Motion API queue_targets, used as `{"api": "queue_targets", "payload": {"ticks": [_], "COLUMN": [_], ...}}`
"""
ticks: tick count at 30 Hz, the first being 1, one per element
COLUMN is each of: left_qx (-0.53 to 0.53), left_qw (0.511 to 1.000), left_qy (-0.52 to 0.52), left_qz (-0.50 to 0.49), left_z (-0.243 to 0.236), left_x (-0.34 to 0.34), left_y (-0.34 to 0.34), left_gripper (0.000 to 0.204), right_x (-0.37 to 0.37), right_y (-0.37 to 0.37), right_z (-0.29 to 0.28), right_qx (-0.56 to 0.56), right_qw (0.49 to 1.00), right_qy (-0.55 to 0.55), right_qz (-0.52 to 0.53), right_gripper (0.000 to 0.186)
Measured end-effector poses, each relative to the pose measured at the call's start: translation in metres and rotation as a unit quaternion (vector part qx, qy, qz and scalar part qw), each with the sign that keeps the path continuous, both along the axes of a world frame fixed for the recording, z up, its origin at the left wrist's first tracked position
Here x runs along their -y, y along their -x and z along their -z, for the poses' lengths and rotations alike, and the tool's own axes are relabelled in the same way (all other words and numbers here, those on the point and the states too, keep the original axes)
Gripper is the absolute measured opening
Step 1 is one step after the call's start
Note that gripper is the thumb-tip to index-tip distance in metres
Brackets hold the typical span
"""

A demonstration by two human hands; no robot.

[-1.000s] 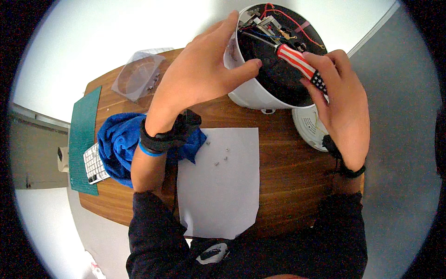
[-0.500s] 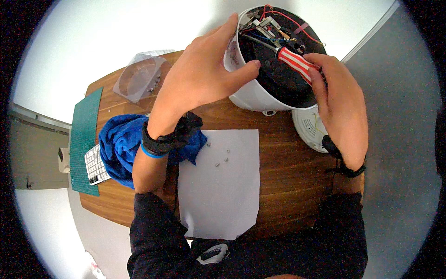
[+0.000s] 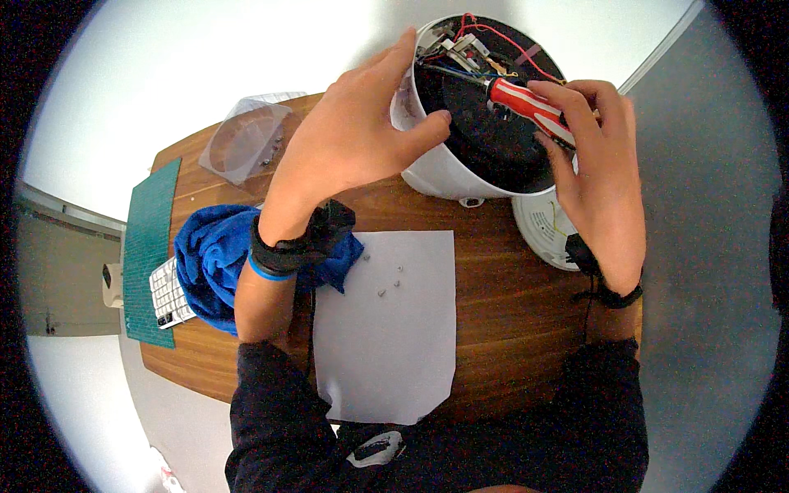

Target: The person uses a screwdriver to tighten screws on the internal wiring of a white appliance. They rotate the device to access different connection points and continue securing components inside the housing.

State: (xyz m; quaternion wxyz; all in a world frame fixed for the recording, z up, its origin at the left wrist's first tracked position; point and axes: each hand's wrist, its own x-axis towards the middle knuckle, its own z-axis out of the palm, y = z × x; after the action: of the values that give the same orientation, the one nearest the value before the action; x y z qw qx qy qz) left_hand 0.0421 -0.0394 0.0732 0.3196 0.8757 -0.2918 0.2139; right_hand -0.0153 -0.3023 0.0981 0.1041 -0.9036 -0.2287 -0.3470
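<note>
A white, round-walled appliance housing [image 3: 448,174] stands tilted at the far side of the table, its black underside [image 3: 472,123] facing up. Red and blue wires [image 3: 532,59] and small metal terminals crowd its far left part. My left hand [image 3: 349,135] steadies the housing at its left, thumb over the rim and fingers along the outer wall. Closed around the red-and-white handle of a screwdriver [image 3: 526,105] is my right hand [image 3: 604,156]. The shaft reaches left toward the terminals; I cannot make out what its tip touches.
White paper [image 3: 386,353] bears several small screws [image 3: 381,292]. A blue cloth [image 3: 218,255] partly covers a white keypad device [image 3: 168,296] by a green cutting mat [image 3: 148,255]. A clear plastic container [image 3: 246,140] lies farther back. A round white cover [image 3: 542,226] lies beside the housing.
The housing has shifted slightly left along with my left hand. The fingers of my right hand have changed their hold on the screwdriver handle, which has rolled in the grip.
</note>
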Motion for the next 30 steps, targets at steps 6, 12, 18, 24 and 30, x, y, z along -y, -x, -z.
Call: {"api": "queue_targets", "payload": {"ticks": [6, 12, 18, 24, 30], "left_qx": [-0.066, -0.125, -0.106, -0.069, -0.040], "left_qw": [0.998, 0.989, 0.985, 0.993, 0.996], "left_qy": [0.023, 0.076, 0.129, 0.094, 0.074], "left_qz": [0.008, 0.001, 0.035, -0.030, -0.043], "left_z": [-0.003, -0.004, 0.004, 0.005, 0.006], "left_x": [-0.001, 0.007, -0.002, 0.004, 0.003], "left_y": [0.002, 0.003, -0.018, -0.014, -0.018], "left_gripper": [0.087, 0.067, 0.045, 0.043, 0.042], "right_x": [0.005, 0.000, 0.003, 0.010, 0.014], "right_y": [0.001, 0.009, 0.007, -0.004, -0.011], "right_z": [0.004, -0.001, 0.001, -0.003, -0.003], "right_qx": [-0.058, -0.115, -0.093, -0.074, -0.087], "right_qw": [0.997, 0.988, 0.991, 0.992, 0.985], "right_qy": [-0.033, -0.072, -0.071, -0.020, -0.055], "right_qz": [-0.040, -0.078, -0.058, -0.103, -0.141], "right_gripper": [0.046, 0.031, 0.031, 0.041, 0.046]}}
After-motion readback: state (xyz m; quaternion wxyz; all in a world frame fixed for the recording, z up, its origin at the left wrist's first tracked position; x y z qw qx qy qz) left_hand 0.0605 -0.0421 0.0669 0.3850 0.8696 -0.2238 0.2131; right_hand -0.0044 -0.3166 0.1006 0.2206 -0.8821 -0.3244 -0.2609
